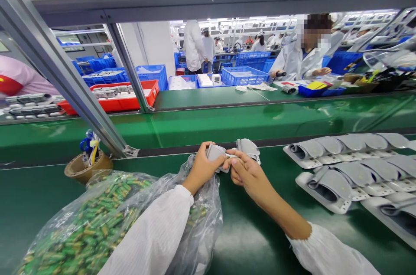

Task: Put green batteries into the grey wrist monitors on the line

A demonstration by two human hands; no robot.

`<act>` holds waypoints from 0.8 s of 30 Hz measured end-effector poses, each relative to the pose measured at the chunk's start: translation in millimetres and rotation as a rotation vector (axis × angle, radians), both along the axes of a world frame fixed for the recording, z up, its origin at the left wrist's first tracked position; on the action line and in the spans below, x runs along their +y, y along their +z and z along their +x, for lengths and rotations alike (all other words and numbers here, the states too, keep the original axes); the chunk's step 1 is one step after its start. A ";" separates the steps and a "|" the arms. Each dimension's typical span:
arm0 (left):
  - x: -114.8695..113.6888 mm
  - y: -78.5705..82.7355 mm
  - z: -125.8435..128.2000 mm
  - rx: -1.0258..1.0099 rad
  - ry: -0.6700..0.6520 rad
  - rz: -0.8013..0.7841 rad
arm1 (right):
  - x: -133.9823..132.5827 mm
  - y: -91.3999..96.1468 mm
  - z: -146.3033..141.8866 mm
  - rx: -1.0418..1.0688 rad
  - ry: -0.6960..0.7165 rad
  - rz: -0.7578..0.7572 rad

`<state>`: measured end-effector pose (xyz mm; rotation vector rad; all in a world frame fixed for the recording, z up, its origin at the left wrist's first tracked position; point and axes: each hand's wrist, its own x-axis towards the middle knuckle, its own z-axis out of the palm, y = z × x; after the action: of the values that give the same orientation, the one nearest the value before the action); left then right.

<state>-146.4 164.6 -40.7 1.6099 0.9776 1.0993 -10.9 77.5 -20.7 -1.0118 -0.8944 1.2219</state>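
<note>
Grey device [227,153] between left hand [201,168] and right hand [248,175] grip.

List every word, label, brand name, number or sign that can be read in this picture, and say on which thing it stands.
No text can be read anywhere in the picture.
Device held by the left hand and right hand: no print is visible.
Green batteries in the plastic bag: the print is too small and blurred to read.
Grey cuffed devices on the bench: no label is visible.
</note>
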 end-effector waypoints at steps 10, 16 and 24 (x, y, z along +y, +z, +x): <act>1.8 0.2 -0.8 -0.023 -0.027 -0.052 | -0.9 1.0 17.0 0.258 0.116 -0.197; 1.4 -0.1 -1.1 -0.039 -0.052 -0.068 | 4.3 -3.3 12.9 0.068 -0.050 -0.051; 2.6 0.8 -2.5 -0.058 -0.058 -0.096 | -4.1 -5.5 11.8 -0.756 -0.341 0.228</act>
<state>-148.9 167.2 -39.9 1.5121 0.9258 1.0385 0.9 73.4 -26.2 -1.3939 -1.3329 0.4177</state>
